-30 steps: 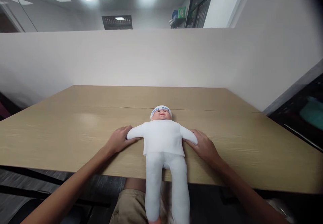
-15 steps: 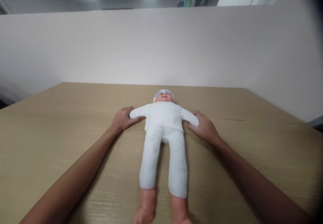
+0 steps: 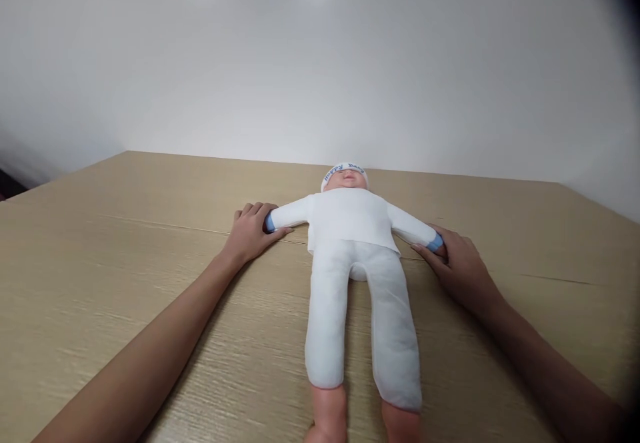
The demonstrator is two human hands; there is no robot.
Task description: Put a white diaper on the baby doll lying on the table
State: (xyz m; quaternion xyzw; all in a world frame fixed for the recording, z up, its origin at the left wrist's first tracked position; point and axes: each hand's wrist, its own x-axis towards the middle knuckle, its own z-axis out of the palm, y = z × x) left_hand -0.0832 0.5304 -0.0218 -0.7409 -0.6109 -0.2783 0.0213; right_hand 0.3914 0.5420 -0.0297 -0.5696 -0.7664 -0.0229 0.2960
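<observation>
A baby doll [image 3: 353, 236] in a white suit and a white cap with blue lettering lies on its back on the wooden table [image 3: 125, 243], head away from me, arms spread. My left hand [image 3: 250, 230] grips the end of the doll's arm on the left, at its blue cuff. My right hand [image 3: 460, 266] holds the end of the other arm, also at a blue cuff. The doll's bare feet reach the bottom edge of the view.
A plain white partition wall [image 3: 320, 63] rises right behind the table's far edge. A seam [image 3: 150, 224] runs across the tabletop from left to right.
The doll has slid farther onto the table, its legs no longer hanging over the near edge. Both hands moved outward to the cuffs, stretching the arms. The view tilted down.
</observation>
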